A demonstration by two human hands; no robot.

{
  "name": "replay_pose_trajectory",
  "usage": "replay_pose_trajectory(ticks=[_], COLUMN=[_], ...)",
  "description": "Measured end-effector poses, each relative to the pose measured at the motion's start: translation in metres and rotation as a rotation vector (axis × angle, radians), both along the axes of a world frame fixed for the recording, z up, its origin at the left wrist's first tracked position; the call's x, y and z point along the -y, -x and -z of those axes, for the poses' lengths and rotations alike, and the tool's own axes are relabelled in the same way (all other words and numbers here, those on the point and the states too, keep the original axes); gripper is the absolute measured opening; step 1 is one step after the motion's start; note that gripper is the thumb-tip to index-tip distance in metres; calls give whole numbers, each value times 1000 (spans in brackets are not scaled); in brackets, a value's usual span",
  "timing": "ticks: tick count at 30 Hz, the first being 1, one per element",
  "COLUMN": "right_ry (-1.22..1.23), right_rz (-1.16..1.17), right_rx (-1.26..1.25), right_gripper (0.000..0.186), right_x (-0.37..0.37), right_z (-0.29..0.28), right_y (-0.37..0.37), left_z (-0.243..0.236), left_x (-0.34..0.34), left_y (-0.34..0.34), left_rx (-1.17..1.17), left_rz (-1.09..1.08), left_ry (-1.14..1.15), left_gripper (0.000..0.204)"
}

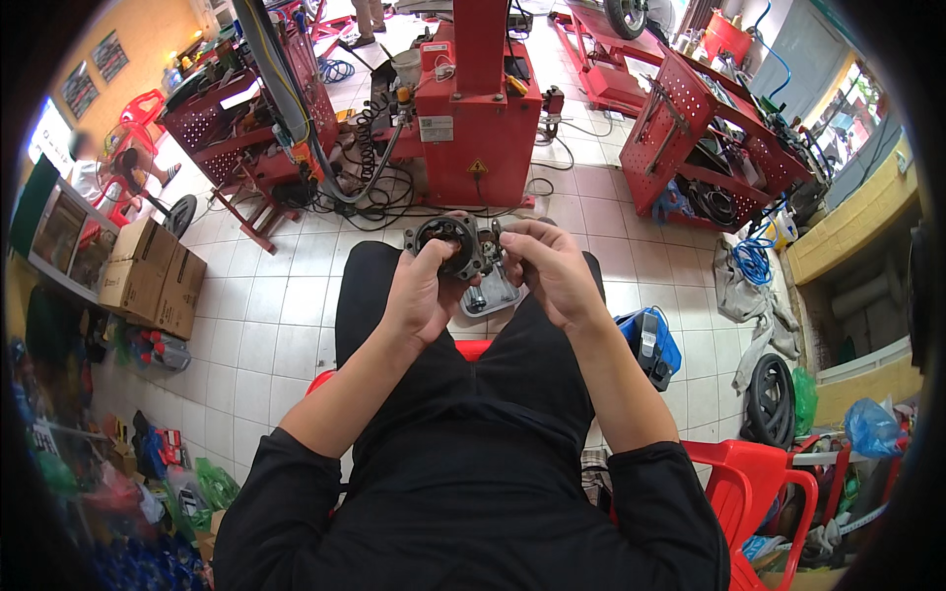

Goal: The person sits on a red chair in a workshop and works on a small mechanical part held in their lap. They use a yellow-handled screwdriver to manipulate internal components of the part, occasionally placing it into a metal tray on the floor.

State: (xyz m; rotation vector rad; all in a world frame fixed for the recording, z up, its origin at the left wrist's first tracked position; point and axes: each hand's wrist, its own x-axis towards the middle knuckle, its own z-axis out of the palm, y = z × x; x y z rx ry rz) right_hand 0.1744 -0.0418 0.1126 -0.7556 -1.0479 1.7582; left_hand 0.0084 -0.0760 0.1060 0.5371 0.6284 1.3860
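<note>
My left hand (429, 286) grips a grey metal carburetor-like part (463, 229) over my lap, its thumb in or on the dark round opening at the left side. My right hand (547, 271) is closed at the part's right side, thumb and index finger pinching at a small fitting (493, 236) there; whether a separate small piece is between them I cannot tell. A shallow grey tray (488, 305) lies below the part between my knees, with small metal pieces in it, partly hidden by my hands.
Red lift equipment (473, 148) with hoses stands ahead, red carts (670, 148) at both sides. Cardboard boxes (148, 276) sit left; a blue bag (645, 345), tire (767, 399) and red chair (734, 473) are right. A seated person (99, 172) is at far left, another stands behind.
</note>
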Motion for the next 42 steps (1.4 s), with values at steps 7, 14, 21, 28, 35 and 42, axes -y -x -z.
replay_pose_trajectory(ticks=[7,14,21,28,35,42], right_ry=[-101,-127,-144,-161,-174,-166], right_rz=[43,54,53,29,22,-21], right_rx=[111,130,158,158,138,149], right_gripper=[19,20,22,20,16,14], right_x=[1,3,3,6,10,11], right_z=[-2,-4,-5,-7,-8,-13], right_y=[1,1,0,3,6,3], left_z=[4,6,5,7,9,11], left_x=[-2,-2,-2,-1,-2,-2], left_y=[2,3,3,2,0,1], left_rx=[-4,1,8,18,10,52], left_rz=[5,9,18,26,66,93], left_ry=[-21,2,3,2,-3,-43], left_gripper=[30,31,31,32,29,34])
